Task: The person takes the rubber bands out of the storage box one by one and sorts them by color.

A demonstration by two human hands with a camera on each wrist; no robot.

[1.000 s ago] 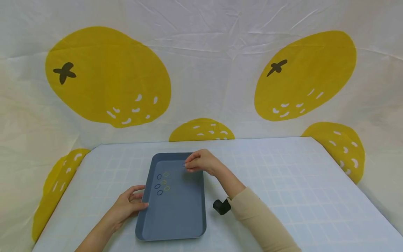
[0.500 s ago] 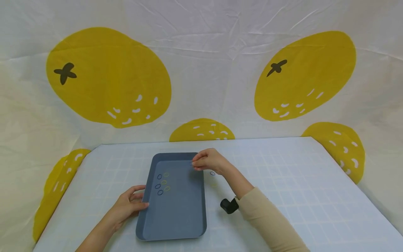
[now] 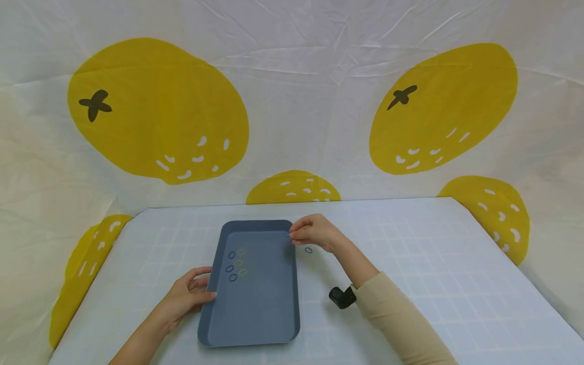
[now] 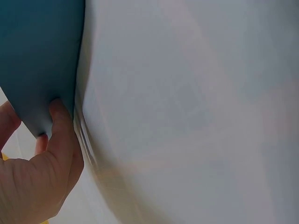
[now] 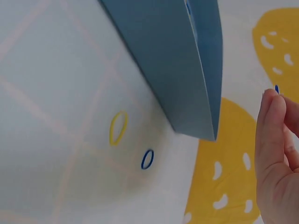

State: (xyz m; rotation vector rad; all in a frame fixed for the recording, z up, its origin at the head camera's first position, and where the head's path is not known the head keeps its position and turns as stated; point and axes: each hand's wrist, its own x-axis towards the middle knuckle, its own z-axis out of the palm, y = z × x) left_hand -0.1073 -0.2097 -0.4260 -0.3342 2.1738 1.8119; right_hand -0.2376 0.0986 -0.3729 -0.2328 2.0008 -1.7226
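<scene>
Above tray point(image 3: 255, 304) far corner: right hand point(image 3: 315, 232) pinching blue ring point(image 5: 277, 88); left hand point(image 3: 184, 299) gripping rim.

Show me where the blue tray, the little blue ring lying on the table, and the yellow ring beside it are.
blue tray point(image 3: 260, 304): head view, bare floor of the tray.
blue ring on the table point(image 5: 147, 159): right wrist view, the ring's loop.
yellow ring on the table point(image 5: 118, 127): right wrist view, the ring's loop, left of the blue one.

I see my left hand point(image 3: 184, 299) holding the side of the blue tray point(image 3: 255, 314) on the desk point(image 3: 410, 253). My right hand point(image 3: 315, 232) pinches something tiny by the tray's far corner. Little rings point(image 3: 236, 263) lie inside the tray, and one ring point(image 3: 308, 250) lies outside.
</scene>
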